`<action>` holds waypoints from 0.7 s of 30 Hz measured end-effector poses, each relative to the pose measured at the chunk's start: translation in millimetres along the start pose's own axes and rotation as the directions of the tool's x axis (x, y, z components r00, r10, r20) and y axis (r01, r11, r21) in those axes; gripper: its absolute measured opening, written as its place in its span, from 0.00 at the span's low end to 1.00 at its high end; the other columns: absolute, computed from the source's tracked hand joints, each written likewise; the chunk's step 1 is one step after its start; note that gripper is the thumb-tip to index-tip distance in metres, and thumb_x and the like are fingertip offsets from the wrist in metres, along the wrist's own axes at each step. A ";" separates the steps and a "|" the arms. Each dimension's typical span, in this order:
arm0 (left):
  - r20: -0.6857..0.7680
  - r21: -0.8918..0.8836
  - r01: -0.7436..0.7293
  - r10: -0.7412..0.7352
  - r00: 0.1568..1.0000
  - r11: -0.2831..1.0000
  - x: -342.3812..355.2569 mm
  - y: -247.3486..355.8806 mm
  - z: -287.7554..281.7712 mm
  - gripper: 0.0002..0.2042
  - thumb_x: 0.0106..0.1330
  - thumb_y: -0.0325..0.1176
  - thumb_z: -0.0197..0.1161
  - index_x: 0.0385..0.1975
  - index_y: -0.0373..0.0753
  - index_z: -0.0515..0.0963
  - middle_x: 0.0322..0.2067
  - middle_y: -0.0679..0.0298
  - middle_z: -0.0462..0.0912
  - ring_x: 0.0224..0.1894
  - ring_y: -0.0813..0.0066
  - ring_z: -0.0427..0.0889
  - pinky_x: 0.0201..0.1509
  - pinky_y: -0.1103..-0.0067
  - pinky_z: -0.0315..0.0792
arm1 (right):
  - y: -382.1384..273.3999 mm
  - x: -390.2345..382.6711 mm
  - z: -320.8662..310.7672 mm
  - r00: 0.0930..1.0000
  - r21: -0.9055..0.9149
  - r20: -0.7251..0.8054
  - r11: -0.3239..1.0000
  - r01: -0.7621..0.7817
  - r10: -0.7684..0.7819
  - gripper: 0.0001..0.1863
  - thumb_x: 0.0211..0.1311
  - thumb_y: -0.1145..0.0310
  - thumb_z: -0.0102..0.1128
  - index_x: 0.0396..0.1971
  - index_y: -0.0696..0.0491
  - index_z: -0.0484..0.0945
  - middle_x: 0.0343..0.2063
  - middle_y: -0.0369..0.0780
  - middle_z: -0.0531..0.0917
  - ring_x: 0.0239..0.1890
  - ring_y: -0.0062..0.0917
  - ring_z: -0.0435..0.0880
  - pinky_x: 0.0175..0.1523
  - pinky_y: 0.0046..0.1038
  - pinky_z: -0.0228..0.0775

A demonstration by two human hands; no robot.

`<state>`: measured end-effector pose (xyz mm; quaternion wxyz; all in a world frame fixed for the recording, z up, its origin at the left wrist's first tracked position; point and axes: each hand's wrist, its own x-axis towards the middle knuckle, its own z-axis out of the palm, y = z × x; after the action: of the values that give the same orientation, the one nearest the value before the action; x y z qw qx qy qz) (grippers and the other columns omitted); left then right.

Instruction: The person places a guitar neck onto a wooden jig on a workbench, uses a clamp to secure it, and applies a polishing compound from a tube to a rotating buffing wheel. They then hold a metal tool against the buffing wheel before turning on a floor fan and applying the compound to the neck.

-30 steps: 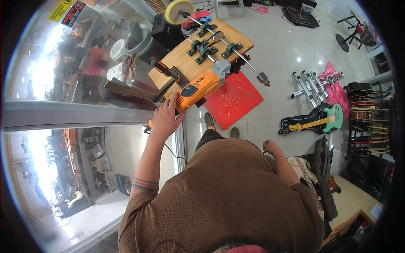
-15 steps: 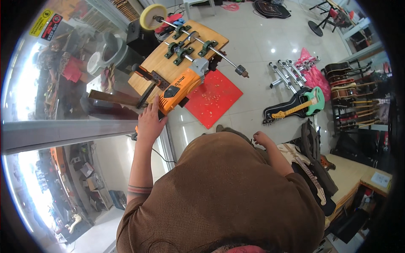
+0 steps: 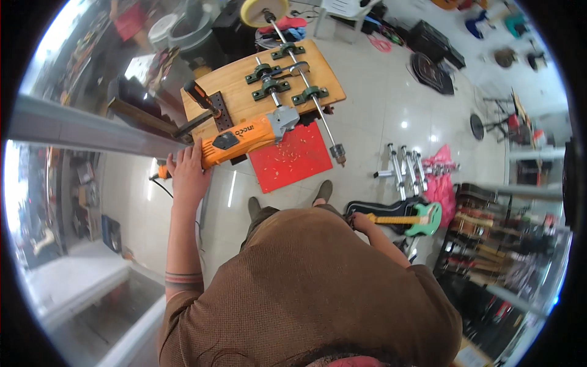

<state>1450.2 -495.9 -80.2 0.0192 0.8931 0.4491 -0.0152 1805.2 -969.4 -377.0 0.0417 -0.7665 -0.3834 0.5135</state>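
Observation:
My left hand rests on the rear of an orange power tool, fingers stretched out. The tool's metal head sits beside a shaft assembly, with green bearing blocks, a yellow wheel and a chuck, on a wooden board. An orange-handled clamp stands left of the tool. My right hand is low beside my body, near a mint-green guitar, fingers curled; anything inside them is too small to make out.
A red mat with shavings lies under the board. Chrome stands, a guitar rack and a black case are on the right. A glass partition with a metal rail runs left; a person is behind it.
My view has turned, putting the tool flatter in the picture and the guitars lower. My feet show wider apart below the mat. My left hand stays on the tool's rear.

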 end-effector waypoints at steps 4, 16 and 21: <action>-0.113 -0.009 0.101 -0.101 0.988 0.995 -9.8 14.0 6.7 0.39 0.64 0.33 0.73 0.76 0.43 0.65 0.63 0.62 0.78 0.69 0.62 0.72 0.80 0.49 0.52 | 19.4 4.0 -65.4 0.992 0.290 0.004 0.949 -0.124 0.129 0.17 0.68 0.67 0.53 0.44 0.61 0.87 0.33 0.46 0.89 0.32 0.34 0.90 0.37 0.36 0.80; -0.203 0.008 0.043 -0.041 0.978 0.999 -6.1 12.2 15.9 0.40 0.60 0.24 0.71 0.77 0.44 0.66 0.61 0.63 0.78 0.67 0.64 0.74 0.81 0.52 0.50 | 25.3 60.3 -53.8 0.982 -0.069 -0.111 0.984 -0.162 0.154 0.21 0.68 0.63 0.54 0.49 0.60 0.87 0.53 0.56 0.86 0.60 0.51 0.83 0.66 0.44 0.73; -0.249 -0.003 0.025 -0.025 0.968 1.000 -4.5 9.8 26.3 0.38 0.61 0.23 0.69 0.75 0.44 0.67 0.60 0.64 0.79 0.66 0.65 0.75 0.80 0.53 0.50 | 7.4 85.5 -53.1 0.991 -0.071 -0.042 0.989 -0.127 0.124 0.21 0.67 0.62 0.56 0.51 0.59 0.86 0.52 0.56 0.86 0.59 0.50 0.84 0.65 0.44 0.74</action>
<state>1455.1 -506.6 -106.1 -0.0374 0.8823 0.4592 0.0967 1868.0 -903.2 -420.0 -0.0119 -0.7997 -0.3523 0.4860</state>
